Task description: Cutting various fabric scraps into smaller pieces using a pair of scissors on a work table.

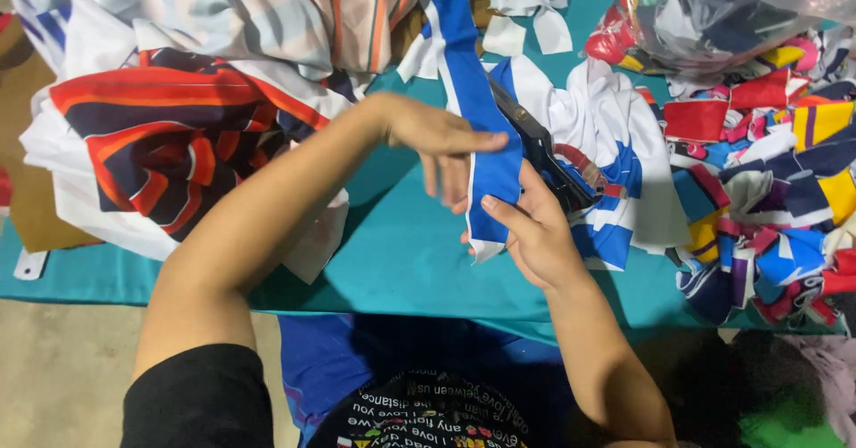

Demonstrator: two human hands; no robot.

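Running almost straight up and down the view, the blue-and-white fabric strip [477,100] has its long axis leaning slightly, top end toward the far cloth heaps, bottom end hanging just above the teal table cover [392,252]. The left hand [441,140] lies over it from the side, fingers flat and extended, pressing the strip near its middle. The right hand [535,234] pinches the strip's lower part with the thumb while also holding black scissors [539,149], blades pointing up and to the left along the strip's edge — whether the blades are parted is hard to make out. The scissor handles are hidden inside the fist. A clear plastic bag [713,11] at the upper right, cut off by the frame, holds mixed coloured scraps; more loose scraps [776,198] pile beside it. A red, navy and white folded cloth [169,136] lies left.
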